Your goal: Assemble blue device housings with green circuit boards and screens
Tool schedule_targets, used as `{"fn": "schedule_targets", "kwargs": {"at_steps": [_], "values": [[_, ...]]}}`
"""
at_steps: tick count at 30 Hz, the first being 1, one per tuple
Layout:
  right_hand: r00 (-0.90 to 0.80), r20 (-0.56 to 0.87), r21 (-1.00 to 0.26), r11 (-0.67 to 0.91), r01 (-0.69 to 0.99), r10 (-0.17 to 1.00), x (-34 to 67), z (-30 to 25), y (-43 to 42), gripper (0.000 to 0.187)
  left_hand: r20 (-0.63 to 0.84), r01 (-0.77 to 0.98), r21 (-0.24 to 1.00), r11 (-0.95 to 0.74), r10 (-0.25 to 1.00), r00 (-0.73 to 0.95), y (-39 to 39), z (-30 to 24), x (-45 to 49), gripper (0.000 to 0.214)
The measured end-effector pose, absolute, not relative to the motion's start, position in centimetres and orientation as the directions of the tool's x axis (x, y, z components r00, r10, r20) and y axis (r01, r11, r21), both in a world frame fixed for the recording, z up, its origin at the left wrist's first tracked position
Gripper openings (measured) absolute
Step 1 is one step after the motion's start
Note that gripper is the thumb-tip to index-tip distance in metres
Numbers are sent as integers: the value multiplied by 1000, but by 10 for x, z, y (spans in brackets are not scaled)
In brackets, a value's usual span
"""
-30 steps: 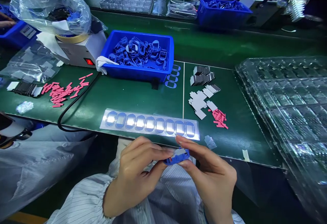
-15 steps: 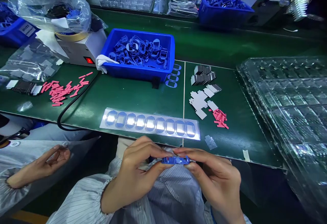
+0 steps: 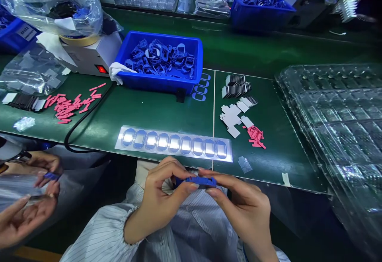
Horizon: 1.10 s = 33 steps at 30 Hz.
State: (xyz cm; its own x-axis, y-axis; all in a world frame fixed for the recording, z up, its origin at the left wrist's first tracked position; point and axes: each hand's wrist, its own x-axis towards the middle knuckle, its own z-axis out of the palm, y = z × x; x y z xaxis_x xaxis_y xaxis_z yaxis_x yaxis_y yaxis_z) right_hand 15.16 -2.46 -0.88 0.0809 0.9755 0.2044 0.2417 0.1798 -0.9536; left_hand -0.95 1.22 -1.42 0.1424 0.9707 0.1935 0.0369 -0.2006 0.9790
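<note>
From the head view, the left hand (image 3: 159, 198) and right hand (image 3: 241, 208) pinch a blue plastic frame (image 3: 199, 181) by its ends, just off the near edge of the tabletop (image 3: 143, 110). It looks light, thin and stiff, and may flex mid-span, so the ends seem the best hold. Just ahead lies a clear sheet of oval pieces (image 3: 173, 143); a blue bin (image 3: 158, 33) of similar parts stands beyond it, and a co-worker's hands (image 3: 26, 219) work at far left.

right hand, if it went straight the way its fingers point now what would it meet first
The right hand meets the blue plastic part first, since its fingertips are on it. Past that, the left hand looks next, though depth is hard to judge.
</note>
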Motion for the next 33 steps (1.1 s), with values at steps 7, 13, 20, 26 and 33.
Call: {"fn": "schedule_targets", "kwargs": {"at_steps": [7,13,20,26,33], "values": [[152,240,-936,186,300,959,148,-12,-25,19,150,6,988,-152,982,114,7,-17,-6,12],[140,280,-881,196,431,950,141,-20,-25,30,161,-73,985,-157,986,47,4,-25,0,3],[284,378,-840,198,505,881,131,-23,-26,30,234,-79,970,-231,972,28,0,-27,8,4],[119,333,-873,258,414,935,150,-18,-29,24,385,13,921,-390,915,122,7,-22,2,8],[-138,446,-739,451,501,884,172,-16,-25,33,229,-6,970,-242,912,341,19,-16,-18,16]]}}
